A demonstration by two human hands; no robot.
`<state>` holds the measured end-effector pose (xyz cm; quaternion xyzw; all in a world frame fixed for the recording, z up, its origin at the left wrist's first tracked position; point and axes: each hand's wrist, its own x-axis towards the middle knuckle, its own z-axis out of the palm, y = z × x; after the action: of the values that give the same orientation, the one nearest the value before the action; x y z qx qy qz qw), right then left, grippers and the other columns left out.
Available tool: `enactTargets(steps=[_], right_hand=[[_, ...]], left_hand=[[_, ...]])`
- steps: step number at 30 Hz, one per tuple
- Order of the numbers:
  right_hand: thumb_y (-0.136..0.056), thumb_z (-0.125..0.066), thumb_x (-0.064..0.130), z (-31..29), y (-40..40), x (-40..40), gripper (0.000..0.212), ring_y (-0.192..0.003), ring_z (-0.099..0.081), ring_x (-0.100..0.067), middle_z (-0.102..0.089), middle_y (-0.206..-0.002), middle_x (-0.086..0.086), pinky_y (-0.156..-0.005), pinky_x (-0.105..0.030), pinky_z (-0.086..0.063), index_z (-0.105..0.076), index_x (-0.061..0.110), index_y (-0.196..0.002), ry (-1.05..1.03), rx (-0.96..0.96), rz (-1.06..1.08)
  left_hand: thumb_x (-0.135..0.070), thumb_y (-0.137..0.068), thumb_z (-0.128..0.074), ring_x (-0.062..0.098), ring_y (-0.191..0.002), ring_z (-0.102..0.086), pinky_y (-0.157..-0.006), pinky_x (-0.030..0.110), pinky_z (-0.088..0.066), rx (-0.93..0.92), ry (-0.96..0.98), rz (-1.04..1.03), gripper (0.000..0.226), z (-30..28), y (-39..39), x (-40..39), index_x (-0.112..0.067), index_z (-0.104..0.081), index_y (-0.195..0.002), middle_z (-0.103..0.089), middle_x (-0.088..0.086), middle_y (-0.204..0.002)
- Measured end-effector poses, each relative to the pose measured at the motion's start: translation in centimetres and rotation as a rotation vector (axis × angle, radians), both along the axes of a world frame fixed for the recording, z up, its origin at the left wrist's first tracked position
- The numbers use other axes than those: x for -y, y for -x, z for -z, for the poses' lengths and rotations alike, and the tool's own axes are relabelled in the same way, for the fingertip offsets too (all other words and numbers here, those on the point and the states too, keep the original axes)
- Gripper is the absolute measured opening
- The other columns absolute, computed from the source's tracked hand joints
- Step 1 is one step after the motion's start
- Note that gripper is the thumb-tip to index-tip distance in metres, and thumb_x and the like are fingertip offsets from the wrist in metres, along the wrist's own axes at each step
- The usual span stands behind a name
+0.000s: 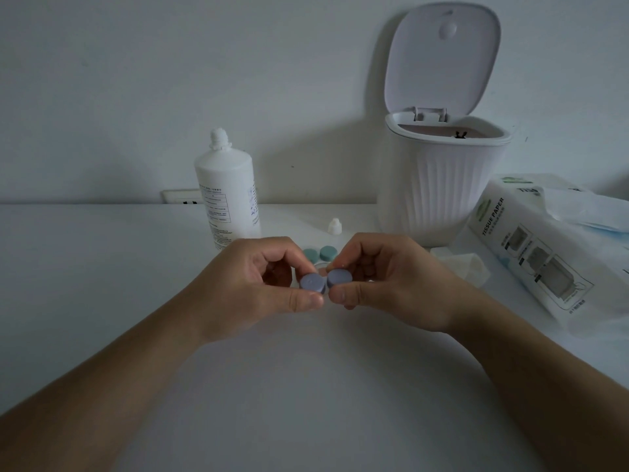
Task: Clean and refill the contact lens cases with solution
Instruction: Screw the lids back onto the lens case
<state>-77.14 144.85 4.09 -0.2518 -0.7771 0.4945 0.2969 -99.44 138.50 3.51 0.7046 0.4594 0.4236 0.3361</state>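
Note:
A lavender contact lens case with two round caps is held up over the white table. My left hand pinches its left cap between thumb and fingers. My right hand pinches the right cap the same way. Behind the hands a teal lens case lies on the table, partly hidden. The white solution bottle stands uncapped at the back left. Its small white cap sits on the table to the right of it.
A white ribbed bin with its lid up stands at the back right. A tissue paper pack lies at the right, with a crumpled tissue beside it. A wall socket is behind the bottle.

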Motion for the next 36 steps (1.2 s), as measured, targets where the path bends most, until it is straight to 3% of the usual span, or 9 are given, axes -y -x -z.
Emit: enactTargets(steps=[4,10,16,21,24,26,31,34,36], right_hand=[[-0.073,-0.08,0.02,0.1,0.0,-0.1,0.03,-0.072,-0.067,-0.021,-0.072,-0.087,-0.023,-0.073,-0.036,-0.057,-0.066,0.001,-0.093,0.005,-0.01,-0.003],[-0.071,-0.081,0.022,0.1,0.0,-0.3,0.031,-0.069,-0.066,-0.015,-0.073,-0.079,-0.01,-0.068,-0.027,-0.057,-0.068,0.003,-0.091,0.004,-0.024,0.036],[-0.068,-0.084,0.028,0.3,0.0,-0.5,0.032,-0.071,-0.068,-0.01,-0.075,-0.081,-0.003,-0.069,-0.027,-0.057,-0.07,0.01,-0.09,-0.013,0.018,0.046],[-0.07,-0.083,0.035,0.4,-0.1,-0.8,0.035,-0.074,-0.066,-0.02,-0.073,-0.088,-0.013,-0.073,-0.042,-0.056,-0.073,0.014,-0.097,-0.028,0.011,0.052],[-0.077,-0.077,0.036,0.3,-0.1,-1.0,0.033,-0.067,-0.066,-0.016,-0.073,-0.078,-0.003,-0.067,-0.031,-0.056,-0.073,0.013,-0.1,-0.018,-0.025,0.099],[-0.084,-0.075,0.033,0.5,-0.3,-1.4,0.024,-0.064,-0.065,-0.017,-0.072,-0.074,-0.001,-0.066,-0.033,-0.055,-0.074,0.012,-0.096,-0.047,-0.022,0.16],[-0.078,-0.076,0.042,1.5,-0.1,-2.4,0.019,-0.061,-0.057,-0.015,-0.069,-0.074,-0.014,-0.06,-0.041,-0.051,-0.073,0.023,-0.081,-0.133,0.049,0.339],[-0.084,-0.077,0.027,2.2,0.0,-2.9,0.009,-0.054,-0.046,-0.003,-0.063,-0.066,-0.007,-0.053,-0.023,-0.042,-0.072,0.027,-0.077,-0.205,0.119,0.387],[-0.083,-0.078,0.03,2.6,0.1,-2.9,0.009,-0.05,-0.044,0.001,-0.056,-0.059,0.01,-0.051,-0.011,-0.037,-0.071,0.028,-0.077,-0.238,0.171,0.383]], left_hand=[[-0.041,-0.066,-0.085,0.045,-0.068,-0.048,-0.059,0.04,-0.04,0.002,-0.008,-0.002,0.032,0.0,0.1,0.0,-0.02,-0.074,-0.088,-0.062,0.027,-0.081],[-0.047,-0.07,-0.078,0.038,-0.06,-0.044,-0.052,0.038,-0.036,-0.059,-0.057,-0.06,0.03,0.2,0.0,0.2,-0.029,-0.075,-0.093,-0.052,0.024,-0.068],[-0.036,-0.072,-0.078,0.035,-0.063,-0.047,-0.055,0.029,-0.039,-0.092,-0.082,-0.111,0.024,0.6,-0.4,0.1,-0.038,-0.075,-0.096,-0.055,0.015,-0.069],[-0.024,-0.076,-0.081,0.013,-0.056,-0.043,-0.052,0.023,-0.037,-0.083,-0.121,-0.144,0.023,0.8,-0.1,0.0,-0.033,-0.077,-0.097,-0.057,0.001,-0.067],[-0.015,-0.082,-0.084,0.009,-0.054,-0.042,-0.051,0.019,-0.035,-0.105,-0.14,-0.188,0.027,0.9,0.2,0.1,-0.034,-0.076,-0.1,-0.053,-0.001,-0.061],[-0.012,-0.082,-0.082,0.003,-0.052,-0.042,-0.051,0.014,-0.034,-0.112,-0.159,-0.208,0.025,0.8,0.3,0.1,-0.03,-0.076,-0.099,-0.055,-0.016,-0.059],[-0.035,-0.079,-0.083,0.007,-0.05,-0.048,-0.052,0.018,-0.04,-0.129,-0.149,-0.261,0.018,0.0,0.7,0.1,-0.042,-0.075,-0.094,-0.055,-0.009,-0.055],[-0.045,-0.074,-0.077,0.018,-0.05,-0.06,-0.054,0.028,-0.05,-0.101,-0.105,-0.285,0.019,-0.4,1.2,0.4,-0.043,-0.074,-0.093,-0.06,0.001,-0.055],[-0.036,-0.076,-0.081,0.008,-0.049,-0.059,-0.052,0.015,-0.046,-0.131,-0.107,-0.328,0.019,-0.4,2.1,0.7,-0.042,-0.074,-0.092,-0.062,-0.004,-0.055]])
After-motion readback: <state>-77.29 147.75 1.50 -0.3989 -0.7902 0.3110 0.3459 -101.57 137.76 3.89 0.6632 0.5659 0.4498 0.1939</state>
